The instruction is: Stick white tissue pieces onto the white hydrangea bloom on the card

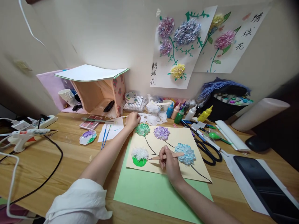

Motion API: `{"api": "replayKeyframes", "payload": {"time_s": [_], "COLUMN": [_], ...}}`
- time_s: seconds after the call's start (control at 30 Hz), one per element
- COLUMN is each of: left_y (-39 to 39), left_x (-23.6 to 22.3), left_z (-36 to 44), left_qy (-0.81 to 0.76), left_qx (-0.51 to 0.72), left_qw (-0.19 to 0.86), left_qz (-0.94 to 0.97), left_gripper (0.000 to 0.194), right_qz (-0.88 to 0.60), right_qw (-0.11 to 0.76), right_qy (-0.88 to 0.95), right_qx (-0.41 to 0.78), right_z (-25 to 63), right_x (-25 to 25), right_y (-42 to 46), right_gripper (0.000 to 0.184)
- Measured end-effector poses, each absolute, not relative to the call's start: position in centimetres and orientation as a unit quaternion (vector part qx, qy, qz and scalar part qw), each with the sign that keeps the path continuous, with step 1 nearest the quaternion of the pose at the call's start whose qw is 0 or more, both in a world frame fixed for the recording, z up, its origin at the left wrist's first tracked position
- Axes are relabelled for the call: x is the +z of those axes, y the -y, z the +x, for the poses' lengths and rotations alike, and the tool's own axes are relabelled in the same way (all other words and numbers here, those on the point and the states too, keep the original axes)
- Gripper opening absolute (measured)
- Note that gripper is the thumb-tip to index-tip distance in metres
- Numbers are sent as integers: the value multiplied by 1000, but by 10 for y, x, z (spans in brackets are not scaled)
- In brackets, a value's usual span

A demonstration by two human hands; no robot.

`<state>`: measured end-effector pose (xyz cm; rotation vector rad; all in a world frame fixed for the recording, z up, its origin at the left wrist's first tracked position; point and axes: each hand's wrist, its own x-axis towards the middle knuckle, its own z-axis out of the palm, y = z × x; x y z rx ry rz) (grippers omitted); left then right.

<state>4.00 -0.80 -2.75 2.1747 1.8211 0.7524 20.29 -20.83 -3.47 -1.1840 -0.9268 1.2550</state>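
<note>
- Well to the left of the left hand's fingers, a white plastic glue gun (22, 137) is seen, trailed by cables.
- Thin-walled paper cups (66, 95) are nested together, beyond and left of those fingers.
- A scalloped palette (88, 137) is set left of the same fingers; purple, white and green paint is held in it.
- Beyond the palette, a peach-lined box (99, 93) is topped by a curved white sheet; a black object (108, 106) is contained in it.
- The left hand (133, 119) is rested near torn white paper scraps (149, 119), its fingers bent; whether anything is pinched cannot be told.
- Between and beneath the two hands' fingers, a smooth cream sheet (178, 135) is laid on green paper (161, 196). Ruffled clusters in green, purple, white and blue are borne on it, with thin black stems; a glossy green patch is shown under the white one.
- A flat wooden stick (179, 154) is gripped by the right hand (168, 158) over the sheet; its pointed end is directed toward the green patch.
- Beyond the right fingers, soft-looking squeeze bottles (179, 115) with tapered nozzles are grouped.
- Farther right, markers are held in a black container (217, 109), draped with blue yarn (217, 86).
</note>
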Motion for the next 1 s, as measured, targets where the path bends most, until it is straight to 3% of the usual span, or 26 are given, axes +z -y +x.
{"api": "replayKeyframes", "payload": {"time_s": [0.37, 0.7, 0.9, 1.0], "left_y": [-2, 20, 87, 135], "left_x": [-18, 4, 36, 45], "left_z": [22, 8, 9, 13], "left_qy": [-621, -573, -521, -512], "left_qx": [346, 373, 409, 410], "left_qw": [154, 97, 161, 254], "left_qz": [686, 723, 732, 711], "left_gripper": [29, 16, 22, 26], "right_qz": [-497, -494, -487, -489], "right_qw": [555, 551, 558, 566], "right_qy": [396, 401, 410, 413], "right_qx": [537, 539, 532, 521], "right_z": [202, 204, 206, 207], "right_x": [-35, -35, -35, -34], "right_y": [207, 208, 208, 208], "right_gripper": [54, 53, 51, 50]}}
